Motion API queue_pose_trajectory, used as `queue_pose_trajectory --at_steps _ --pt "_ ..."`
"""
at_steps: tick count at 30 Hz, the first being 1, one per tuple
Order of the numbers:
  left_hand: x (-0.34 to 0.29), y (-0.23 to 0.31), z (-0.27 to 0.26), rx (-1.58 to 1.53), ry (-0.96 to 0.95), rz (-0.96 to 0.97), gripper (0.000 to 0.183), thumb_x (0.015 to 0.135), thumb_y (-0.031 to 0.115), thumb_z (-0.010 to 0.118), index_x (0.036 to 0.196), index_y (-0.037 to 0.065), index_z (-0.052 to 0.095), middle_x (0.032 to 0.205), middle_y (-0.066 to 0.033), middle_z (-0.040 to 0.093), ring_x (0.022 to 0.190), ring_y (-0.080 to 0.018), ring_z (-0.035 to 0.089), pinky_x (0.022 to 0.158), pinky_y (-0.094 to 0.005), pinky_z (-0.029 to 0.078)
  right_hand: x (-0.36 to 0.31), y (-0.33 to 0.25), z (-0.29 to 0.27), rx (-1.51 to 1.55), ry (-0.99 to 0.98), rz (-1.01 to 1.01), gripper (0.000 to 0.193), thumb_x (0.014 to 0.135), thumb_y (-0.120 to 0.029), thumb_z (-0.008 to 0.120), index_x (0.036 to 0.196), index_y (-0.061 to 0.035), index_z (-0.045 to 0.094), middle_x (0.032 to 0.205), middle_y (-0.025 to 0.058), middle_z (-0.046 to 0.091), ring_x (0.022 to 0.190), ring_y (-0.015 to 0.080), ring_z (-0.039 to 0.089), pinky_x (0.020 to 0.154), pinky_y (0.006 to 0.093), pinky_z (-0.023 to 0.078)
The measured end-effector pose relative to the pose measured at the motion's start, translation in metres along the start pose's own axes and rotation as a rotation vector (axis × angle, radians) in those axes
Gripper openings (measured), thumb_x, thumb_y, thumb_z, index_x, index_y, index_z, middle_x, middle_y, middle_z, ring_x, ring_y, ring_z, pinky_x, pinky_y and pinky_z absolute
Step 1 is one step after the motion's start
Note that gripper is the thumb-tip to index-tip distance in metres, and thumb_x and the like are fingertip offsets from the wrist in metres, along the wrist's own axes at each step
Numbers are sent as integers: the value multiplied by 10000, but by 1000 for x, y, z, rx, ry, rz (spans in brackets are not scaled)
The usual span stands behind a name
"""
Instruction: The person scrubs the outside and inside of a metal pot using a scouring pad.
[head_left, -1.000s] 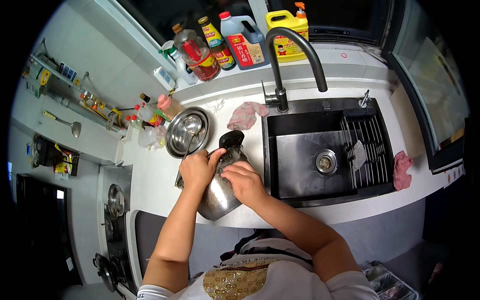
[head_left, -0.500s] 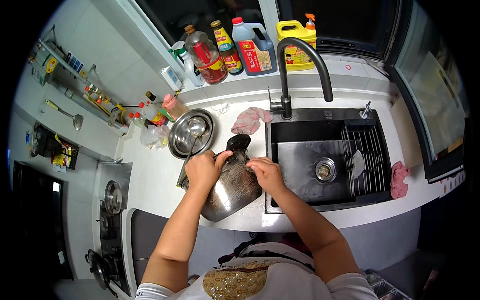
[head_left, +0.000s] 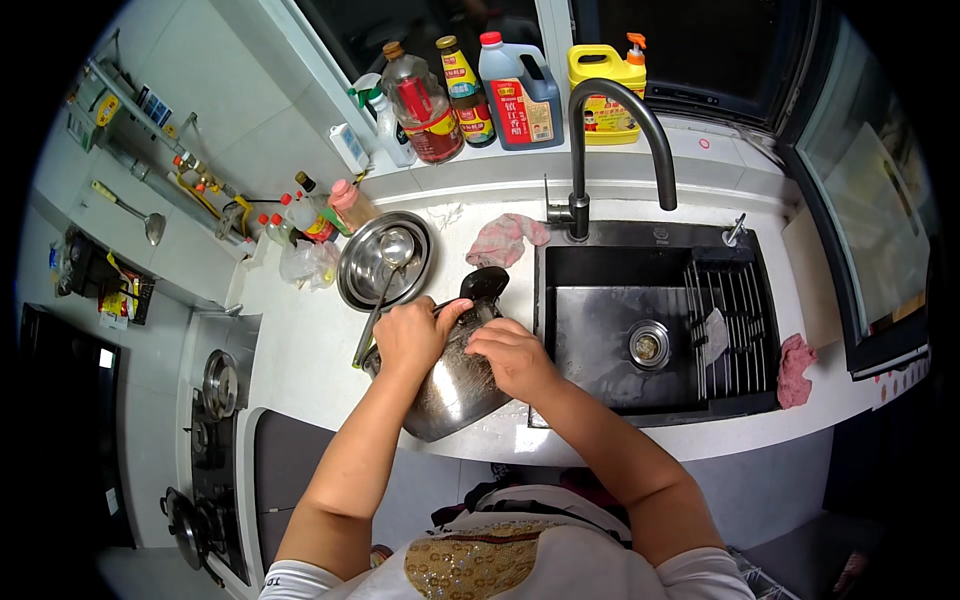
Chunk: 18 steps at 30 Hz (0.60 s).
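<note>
A scuffed stainless-steel pot [head_left: 455, 393] with black handle parts lies tilted on the counter, left of the sink. My left hand [head_left: 412, 338] is closed on its far edge, the thumb reaching toward the black handle [head_left: 484, 283]. Against the pot's outer wall, near that handle, my right hand [head_left: 512, 358] presses with curled fingers. Anything inside those fingers is hidden. Brownish scratches and marks cover the wall under them. Just beyond my left hand, a ladle [head_left: 396, 250] rests in a steel bowl [head_left: 350, 268].
The black sink [head_left: 590, 340] with a drying rack [head_left: 735, 330] is at my right, under a tall dark faucet [head_left: 665, 160]. A pink cloth [head_left: 508, 240] lies behind the pot, another cloth [head_left: 797, 372] right of the sink. Several bottles [head_left: 425, 110] line the sill.
My right hand has slid left and slightly down across the pot's wall, its fingers more curled. My left hand keeps its grip. The whole view has shifted slightly.
</note>
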<state>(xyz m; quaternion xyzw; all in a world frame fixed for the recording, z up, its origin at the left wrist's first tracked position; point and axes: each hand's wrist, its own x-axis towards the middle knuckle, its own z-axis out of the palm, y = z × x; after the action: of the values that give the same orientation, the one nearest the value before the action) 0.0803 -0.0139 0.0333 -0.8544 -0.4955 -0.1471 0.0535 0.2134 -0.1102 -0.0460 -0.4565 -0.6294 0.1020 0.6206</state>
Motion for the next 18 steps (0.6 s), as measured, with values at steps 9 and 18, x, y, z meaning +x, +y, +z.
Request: queue_pose_trajectory --at_steps 9,18 --pt "-2 0 0 -10 -12 -9 680 778 689 559 595 41 655 511 -179 583 494 -365 613 454 -430 471 5 -13 10 -43 -23 -64 236 721 69 558 891 -52 669 941 92 661 924 303 613 823 378 504" --pt "-3 -1 1 -8 -24 -30 684 766 699 558 603 42 658 521 -176 588 506 -361 618 466 -428 474 4 -6 8 -107 -10 -72 232 720 59 554 884 -49 677 945 95 668 930 299 617 836 376 506"
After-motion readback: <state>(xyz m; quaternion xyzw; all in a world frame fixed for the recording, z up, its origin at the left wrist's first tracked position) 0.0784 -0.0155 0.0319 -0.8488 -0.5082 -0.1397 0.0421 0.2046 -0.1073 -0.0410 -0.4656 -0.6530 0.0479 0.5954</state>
